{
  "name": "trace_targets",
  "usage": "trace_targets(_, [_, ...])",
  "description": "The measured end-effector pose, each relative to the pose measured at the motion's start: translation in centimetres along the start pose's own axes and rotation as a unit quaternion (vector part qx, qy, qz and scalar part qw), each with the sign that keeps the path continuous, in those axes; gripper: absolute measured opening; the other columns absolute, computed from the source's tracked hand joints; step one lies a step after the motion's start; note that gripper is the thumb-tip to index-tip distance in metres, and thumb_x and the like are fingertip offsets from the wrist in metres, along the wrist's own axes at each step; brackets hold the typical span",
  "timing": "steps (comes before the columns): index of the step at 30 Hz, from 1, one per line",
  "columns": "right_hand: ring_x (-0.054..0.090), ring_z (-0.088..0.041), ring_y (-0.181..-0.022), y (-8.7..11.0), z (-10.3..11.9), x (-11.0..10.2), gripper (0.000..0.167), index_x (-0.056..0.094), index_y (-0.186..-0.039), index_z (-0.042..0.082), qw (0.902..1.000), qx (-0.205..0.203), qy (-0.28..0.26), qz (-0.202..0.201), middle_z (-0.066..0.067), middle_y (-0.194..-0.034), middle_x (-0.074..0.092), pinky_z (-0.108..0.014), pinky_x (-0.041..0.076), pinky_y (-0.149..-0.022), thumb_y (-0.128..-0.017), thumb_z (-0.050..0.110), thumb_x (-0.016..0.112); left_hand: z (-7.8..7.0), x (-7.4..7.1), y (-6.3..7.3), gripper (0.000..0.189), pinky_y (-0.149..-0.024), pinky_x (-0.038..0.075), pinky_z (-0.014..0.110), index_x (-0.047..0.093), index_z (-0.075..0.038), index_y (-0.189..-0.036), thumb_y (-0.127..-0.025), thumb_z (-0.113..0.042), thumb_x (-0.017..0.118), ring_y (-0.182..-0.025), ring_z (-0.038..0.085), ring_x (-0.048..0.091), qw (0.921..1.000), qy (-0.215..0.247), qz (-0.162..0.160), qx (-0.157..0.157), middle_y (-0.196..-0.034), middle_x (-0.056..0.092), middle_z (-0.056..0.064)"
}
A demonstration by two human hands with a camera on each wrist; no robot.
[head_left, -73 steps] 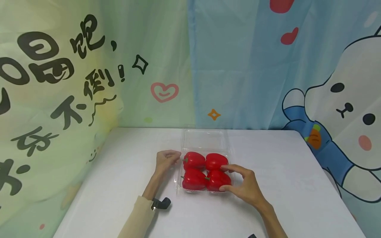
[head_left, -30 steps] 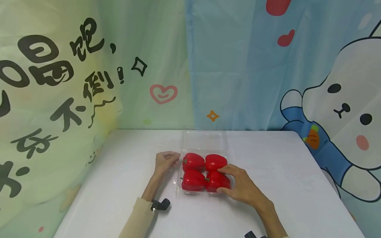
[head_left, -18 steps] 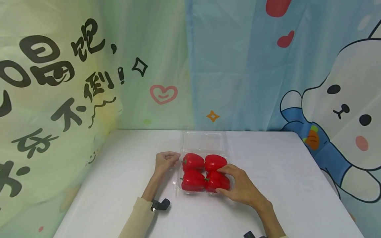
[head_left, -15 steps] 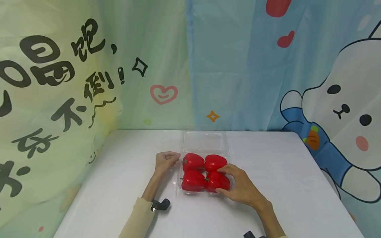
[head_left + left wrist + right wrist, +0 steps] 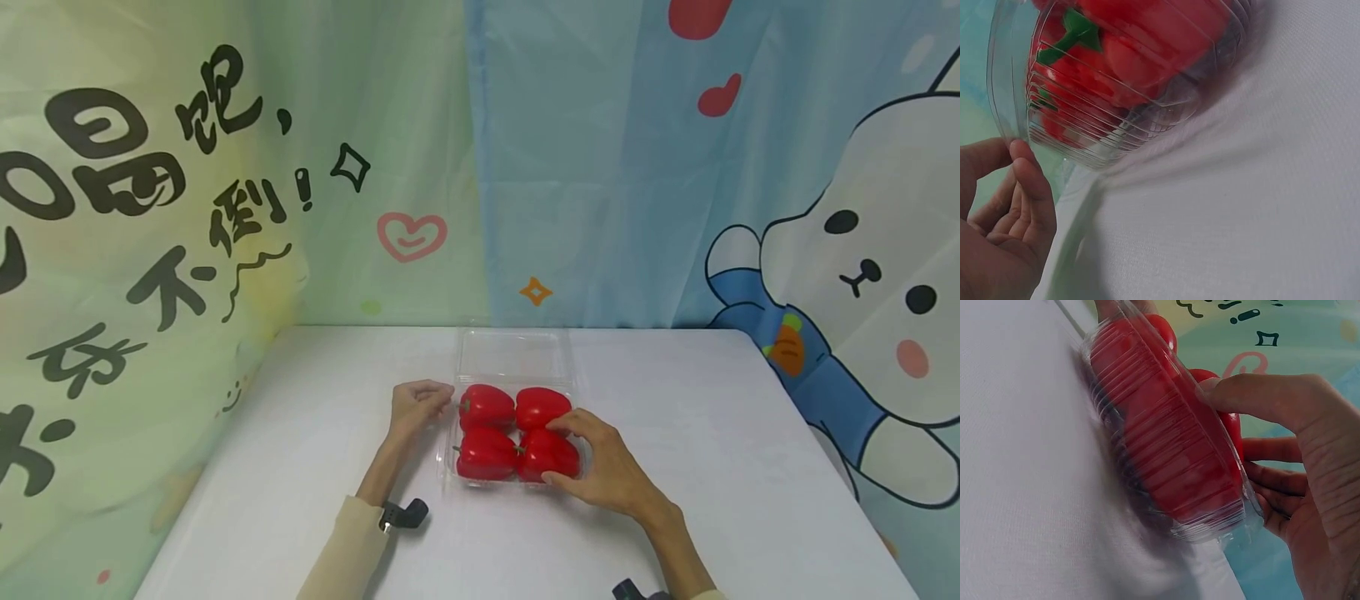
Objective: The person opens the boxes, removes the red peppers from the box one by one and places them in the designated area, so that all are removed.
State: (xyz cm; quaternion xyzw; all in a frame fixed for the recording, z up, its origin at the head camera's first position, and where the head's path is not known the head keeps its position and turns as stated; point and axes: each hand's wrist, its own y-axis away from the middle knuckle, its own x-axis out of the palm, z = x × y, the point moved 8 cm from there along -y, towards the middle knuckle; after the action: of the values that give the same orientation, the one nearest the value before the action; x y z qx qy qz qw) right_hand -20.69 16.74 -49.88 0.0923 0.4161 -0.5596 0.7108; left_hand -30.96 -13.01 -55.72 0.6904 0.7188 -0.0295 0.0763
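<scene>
A clear plastic clamshell box (image 5: 448, 468) with several red bell peppers in it lies on the white table, lid folded back. My left hand (image 5: 417, 410) pinches the box's rim at its left side; in the left wrist view, thumb and forefinger meet at that clear edge. The near-right red bell pepper (image 5: 550, 455) sits between the thumb and fingers of my right hand (image 5: 611, 467). In the right wrist view the thumb presses the pepper over the box's rim, and the other fingers are partly behind the box. Beside it lie the near-left pepper (image 5: 486, 455), far-left pepper (image 5: 487, 407) and far-right pepper (image 5: 542, 407).
The transparent lid (image 5: 514, 354) stretches from the box's far side toward the back edge. White table surface (image 5: 697, 433) surrounds the box. A printed curtain (image 5: 405, 100) hangs behind and at the left. Black wrist devices (image 5: 405, 514) are on the forearms.
Since the oldest frame, my right hand has shifted slightly left and further onto the near-right pepper. In the last half second both hands stay nearly still.
</scene>
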Motion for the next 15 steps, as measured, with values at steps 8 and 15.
trace_targets(8, [0.068, -0.014, -0.115, 0.06, -0.13, -0.2, 0.065, 0.072, -0.13, 0.018, 0.9996, -0.005, -0.023, -0.017, 0.007, -0.126, 0.073, -0.045, 0.066, -0.094, -0.072, 0.03, 0.1, -0.16, 0.03, -0.02, 0.022, -0.068, 0.058, 0.021, 0.081, 0.002, -0.105, -0.099, -0.018, 0.078, -0.072, 0.011, 0.071, 0.9999, -0.009, -0.004, -0.001, -0.086, 0.082, 0.013])
trace_targets(15, [0.068, -0.015, -0.116, 0.13, -0.48, -0.09, 0.064, 0.072, -0.13, 0.019, 0.9992, 0.003, -0.029, -0.029, 0.005, -0.127, 0.073, -0.042, 0.066, -0.094, -0.073, 0.03, 0.099, 0.15, -0.01, -0.17, 0.02, -0.067, 0.057, 0.022, 0.081, 0.001, -0.105, -0.099, -0.018, 0.078, -0.072, 0.011, 0.071, 0.9999, -0.015, -0.008, -0.001, -0.085, 0.082, 0.01])
